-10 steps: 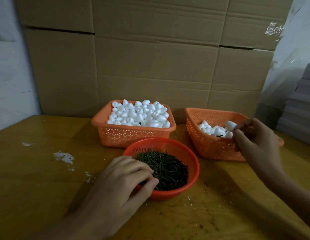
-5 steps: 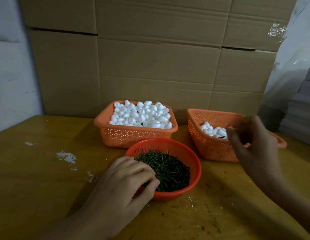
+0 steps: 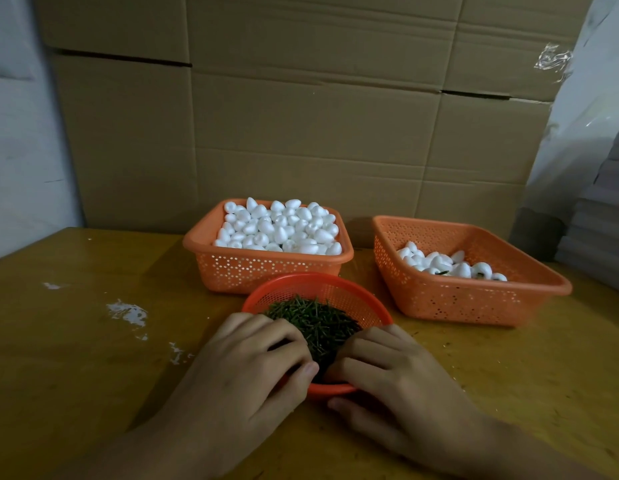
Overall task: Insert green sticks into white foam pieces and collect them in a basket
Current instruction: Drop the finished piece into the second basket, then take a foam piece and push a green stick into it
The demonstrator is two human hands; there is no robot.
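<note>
The green sticks (image 3: 318, 323) lie heaped in the round red basket (image 3: 318, 279) right in front of me, and both my hands are at its near edge. My left hand (image 3: 245, 368) curls over the left side of the pile, fingertips down among the sticks and thumb by the rim. My right hand (image 3: 387, 372) curls over the right side, fingers across the rim and thumb outside it, low by the table (image 3: 76, 341). I cannot tell whether either hand actually pinches a stick.

Just behind stands an orange basket (image 3: 266, 268) heaped with white foam pieces (image 3: 280, 226). To its right, a second orange basket (image 3: 457, 299) holds a few foam pieces (image 3: 439, 263), a green stick showing among them. Cardboard boxes (image 3: 301, 133) stand behind.
</note>
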